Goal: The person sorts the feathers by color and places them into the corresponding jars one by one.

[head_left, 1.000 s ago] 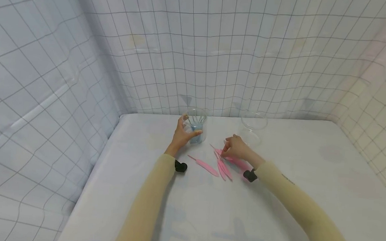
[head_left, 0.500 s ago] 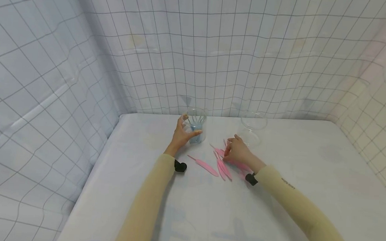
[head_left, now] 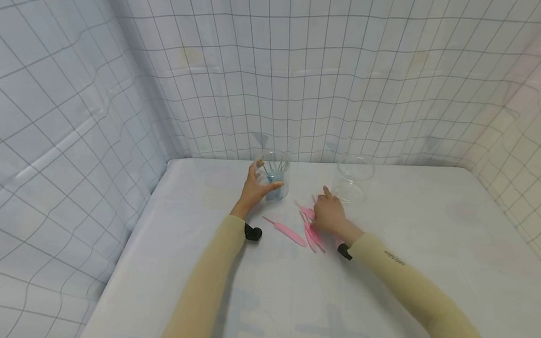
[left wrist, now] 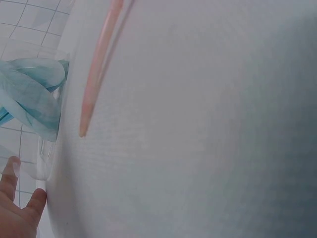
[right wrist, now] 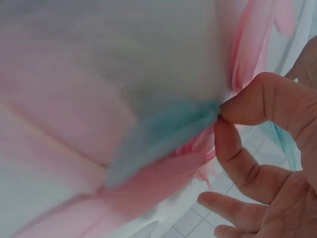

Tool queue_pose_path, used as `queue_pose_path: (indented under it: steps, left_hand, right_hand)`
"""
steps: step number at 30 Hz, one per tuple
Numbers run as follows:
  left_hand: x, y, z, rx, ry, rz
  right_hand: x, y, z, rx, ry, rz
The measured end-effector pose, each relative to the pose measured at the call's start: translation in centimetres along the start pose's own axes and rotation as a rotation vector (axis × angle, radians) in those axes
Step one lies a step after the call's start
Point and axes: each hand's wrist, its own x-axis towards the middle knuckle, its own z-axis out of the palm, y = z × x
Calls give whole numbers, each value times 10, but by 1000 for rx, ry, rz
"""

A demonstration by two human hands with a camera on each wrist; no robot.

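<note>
My left hand (head_left: 252,191) holds a clear plastic cup (head_left: 286,183) at the back of the table, thumb and fingers around its side. Several blue feathers (left wrist: 32,96) stand in that cup with their quills up. Over the pink feathers (head_left: 312,236), to the right of the cup, is my right hand (head_left: 330,211). In the right wrist view its thumb and index finger pinch a blue feather (right wrist: 166,131) by the end, while the other fingers are loosely bent. Pink feathers lie beneath and around it. The head view hides this blue feather behind the hand.
A second clear cup (head_left: 354,180) stands behind my right hand near the back edge. One pink feather (head_left: 290,234) lies apart, left of the pile. Grid-patterned white curtains (head_left: 276,76) close in the table (head_left: 281,294) at the back and sides.
My right hand first shifts slightly right, then back left, and turns over the pink feathers so its back shows more. My left hand stays on the cup.
</note>
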Motion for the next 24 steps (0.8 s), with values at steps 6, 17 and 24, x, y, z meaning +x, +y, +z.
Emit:
queue_pose_path:
  steps: [6, 17, 24]
  left_hand:
    - [-2, 1, 0, 5, 2, -22]
    - [-10, 3, 4, 2, 17, -28]
    - [-17, 6, 6, 6, 27, -44]
  right_hand:
    - [1, -8, 1, -70, -71, 33]
    - [-9, 0, 6, -8, -100, 29]
    - [-19, 7, -3, 49, -34, -37]
